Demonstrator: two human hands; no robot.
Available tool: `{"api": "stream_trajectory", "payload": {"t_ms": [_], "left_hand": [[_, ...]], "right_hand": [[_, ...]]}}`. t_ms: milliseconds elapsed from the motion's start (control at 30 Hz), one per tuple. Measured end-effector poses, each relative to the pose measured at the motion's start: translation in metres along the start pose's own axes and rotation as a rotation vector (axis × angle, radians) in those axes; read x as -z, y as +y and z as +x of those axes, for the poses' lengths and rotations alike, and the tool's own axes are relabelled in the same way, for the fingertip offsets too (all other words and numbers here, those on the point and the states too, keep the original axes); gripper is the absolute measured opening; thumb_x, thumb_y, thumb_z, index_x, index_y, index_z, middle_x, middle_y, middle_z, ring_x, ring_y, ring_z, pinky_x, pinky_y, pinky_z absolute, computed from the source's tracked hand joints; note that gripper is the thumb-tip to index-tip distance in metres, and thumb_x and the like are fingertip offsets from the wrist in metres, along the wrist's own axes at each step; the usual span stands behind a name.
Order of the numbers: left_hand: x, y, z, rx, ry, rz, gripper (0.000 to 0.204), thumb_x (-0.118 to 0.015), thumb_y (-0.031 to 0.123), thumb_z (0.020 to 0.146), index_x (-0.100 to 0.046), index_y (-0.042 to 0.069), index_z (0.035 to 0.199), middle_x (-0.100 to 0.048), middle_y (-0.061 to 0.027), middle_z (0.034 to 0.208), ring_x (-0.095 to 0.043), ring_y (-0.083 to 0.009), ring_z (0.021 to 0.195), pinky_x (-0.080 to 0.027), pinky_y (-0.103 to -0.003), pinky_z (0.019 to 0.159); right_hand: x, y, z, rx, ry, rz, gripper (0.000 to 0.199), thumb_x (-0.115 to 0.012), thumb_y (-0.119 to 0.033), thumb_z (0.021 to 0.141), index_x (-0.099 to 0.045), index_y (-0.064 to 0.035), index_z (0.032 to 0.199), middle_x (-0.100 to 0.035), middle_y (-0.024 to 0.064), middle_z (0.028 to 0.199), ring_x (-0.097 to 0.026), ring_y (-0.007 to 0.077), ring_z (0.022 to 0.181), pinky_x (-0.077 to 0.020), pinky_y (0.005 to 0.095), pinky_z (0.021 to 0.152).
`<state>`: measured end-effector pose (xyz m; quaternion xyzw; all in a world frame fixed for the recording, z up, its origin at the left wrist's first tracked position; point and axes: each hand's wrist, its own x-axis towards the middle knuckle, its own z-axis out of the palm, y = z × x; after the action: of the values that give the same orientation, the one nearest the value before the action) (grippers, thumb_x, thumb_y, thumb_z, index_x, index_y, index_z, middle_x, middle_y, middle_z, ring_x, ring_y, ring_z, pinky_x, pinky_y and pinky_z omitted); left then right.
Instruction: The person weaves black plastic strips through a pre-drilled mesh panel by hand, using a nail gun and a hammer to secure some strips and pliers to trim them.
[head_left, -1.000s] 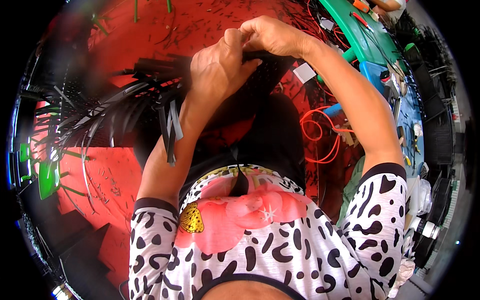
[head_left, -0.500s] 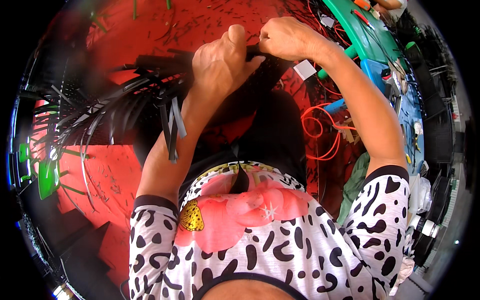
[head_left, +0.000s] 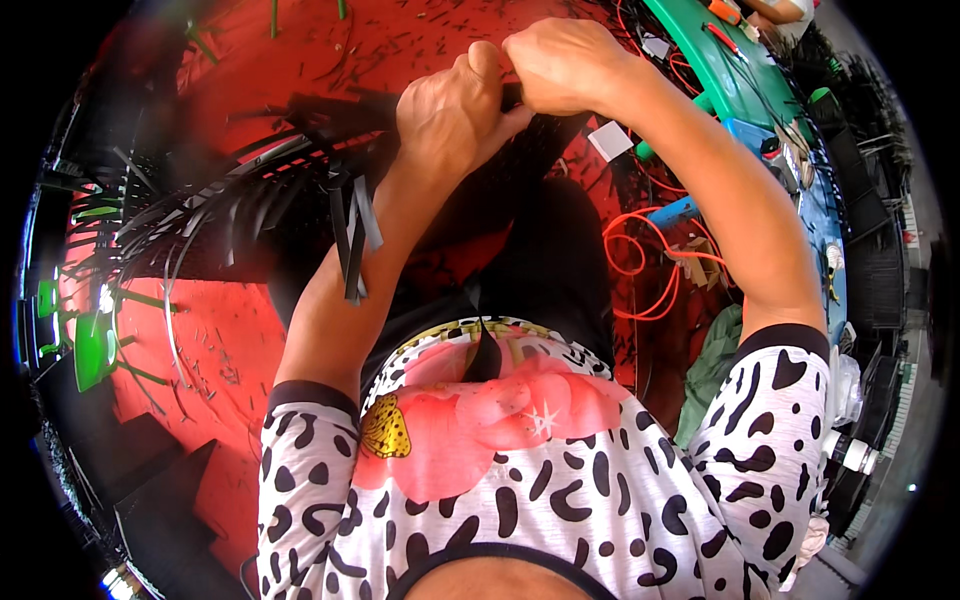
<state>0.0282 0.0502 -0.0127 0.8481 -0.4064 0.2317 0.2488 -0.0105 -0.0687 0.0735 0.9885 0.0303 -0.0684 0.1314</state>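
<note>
A piece of black strip work lies across my lap, its loose black strips (head_left: 250, 190) fanning out to the left. My left hand (head_left: 452, 112) is closed on the dark edge of this piece, thumb reaching toward the right hand. Close beside it, almost touching, my right hand (head_left: 568, 68) is closed in a fist on the same edge. The bit of strip between its fingers is mostly hidden. Several short strip ends (head_left: 355, 235) hang over my left forearm. Much of the piece is dark and lies behind my left hand and arm.
Black scraps litter the red floor (head_left: 235, 350). To the right are a coiled orange hose (head_left: 640, 300), a white square piece (head_left: 610, 142) and a green table (head_left: 722, 70) with tools. Another person's arm (head_left: 772, 12) shows at the top right. Green plastic parts (head_left: 92, 350) stand at the left.
Both hands have moved slightly up and away from me, and the right hand has come closer to the left. The loose strips have shifted a little with them.
</note>
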Motion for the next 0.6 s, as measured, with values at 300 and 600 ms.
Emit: {"api": "stream_trajectory", "payload": {"t_ms": [300, 600], "left_hand": [[-0.006, 0.001, -0.002, -0.023, 0.039, -0.04, 0.058, -0.076, 0.04, 0.062, -0.04, 0.006, 0.094, -0.06, -0.0099, 0.07, -0.062, -0.0297, 0.065, -0.047, -0.04, 0.053], [-0.005, 0.0, -0.003, -0.056, 0.019, 0.002, 0.048, -0.074, 0.039, 0.066, -0.051, 0.006, 0.091, -0.059, -0.0071, 0.069, -0.061, -0.028, 0.062, -0.047, -0.039, 0.051]], "right_hand": [[-0.053, 0.035, -0.008, 0.042, 0.427, 0.894, 0.041, -0.061, -0.008, 0.069, -0.053, 0.0051, 0.107, -0.062, 0.0139, 0.085, -0.059, 0.0198, 0.072, -0.0461, 0.0301, 0.063], [-0.08, 0.014, -0.04, -0.005, 0.618, 1.631, 0.017, -0.063, -0.016, 0.084, -0.065, -0.0016, 0.091, -0.063, -0.001, 0.081, -0.057, 0.006, 0.073, -0.0437, 0.0194, 0.063]]}}
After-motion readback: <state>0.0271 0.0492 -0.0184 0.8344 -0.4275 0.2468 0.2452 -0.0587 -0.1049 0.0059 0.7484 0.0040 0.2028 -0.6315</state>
